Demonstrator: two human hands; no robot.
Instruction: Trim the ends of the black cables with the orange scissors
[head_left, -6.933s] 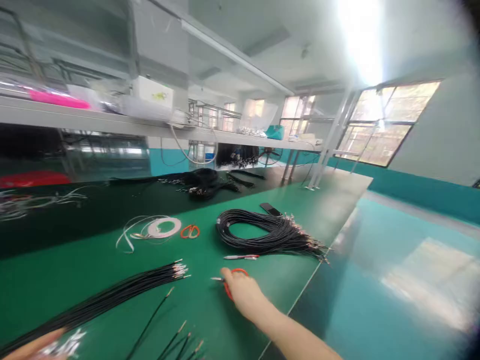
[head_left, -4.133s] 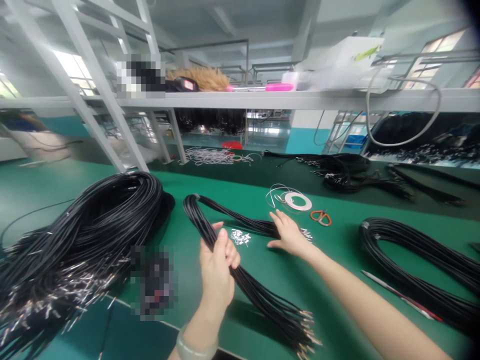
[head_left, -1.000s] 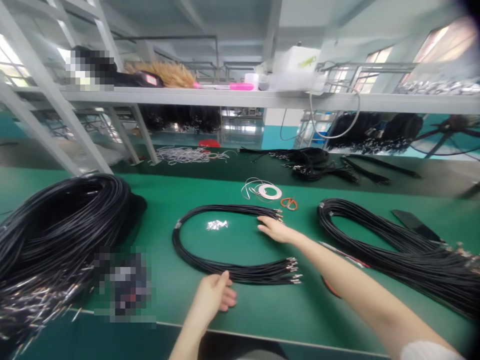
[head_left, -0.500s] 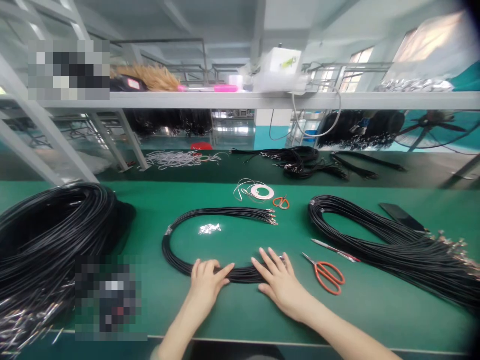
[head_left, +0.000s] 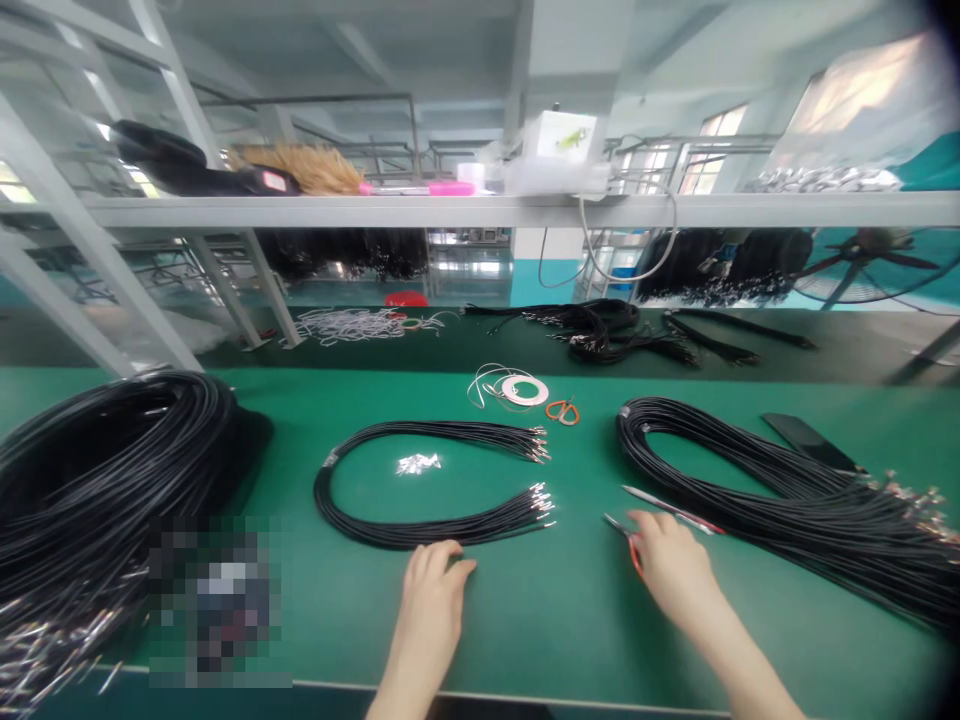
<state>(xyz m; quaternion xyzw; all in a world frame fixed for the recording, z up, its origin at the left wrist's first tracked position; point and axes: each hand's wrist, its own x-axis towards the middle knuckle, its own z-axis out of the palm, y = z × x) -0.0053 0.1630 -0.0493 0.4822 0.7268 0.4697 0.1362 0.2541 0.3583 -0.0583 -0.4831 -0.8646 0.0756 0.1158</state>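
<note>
A bundle of black cables (head_left: 324,497) lies bent in a C on the green table, its bare metal ends facing right and a clear tie round the bend. At the bundle's lower edge rests my left hand (head_left: 435,595), thumb apart from the fingers, holding nothing. My right hand (head_left: 670,560) is closed over the scissors (head_left: 635,553); their blade tips and part of a red-orange handle show, while the rest is hidden under the hand. Small clear pieces (head_left: 418,464) lie inside the cable loop.
Large black cable bundles lie at left (head_left: 112,470) and right (head_left: 697,460). A pen (head_left: 671,508) is beside my right hand. Farther back are a white coil (head_left: 525,390) and small orange-handled scissors (head_left: 562,411). A shelf (head_left: 480,210) spans above the table.
My right hand has left the cable ends and moved right onto the scissors. My left hand has shifted slightly right and down, off the bundle's top. The lower cable ends are now uncovered.
</note>
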